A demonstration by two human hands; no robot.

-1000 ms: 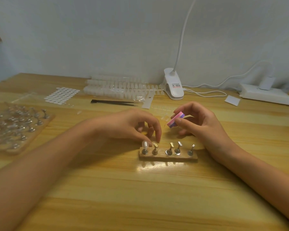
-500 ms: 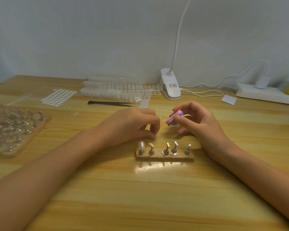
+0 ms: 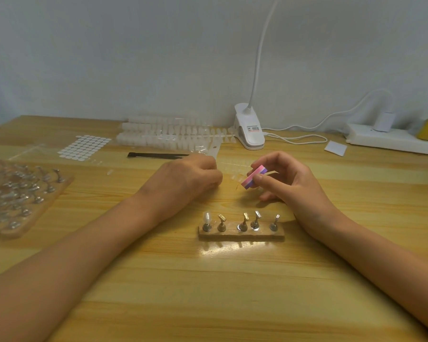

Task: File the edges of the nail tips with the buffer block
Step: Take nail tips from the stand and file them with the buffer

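Behind stand [image 3: 241,235], right grip [image 3: 290,183] pinching buffer block [image 3: 253,176]

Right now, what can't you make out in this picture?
- Left hand: in the head view its back hides the fingertips, so whether they hold anything is unclear.
- Buffer block: the right hand covers part of it with its thumb.
- Lamp: its head is cut off by the top edge.

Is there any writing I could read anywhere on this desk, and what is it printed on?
Label on the white lamp clip: red and dark print, too small and blurred to read.
Buffer block, power strip, white paper slip: no writing visible.
No other text can be read.
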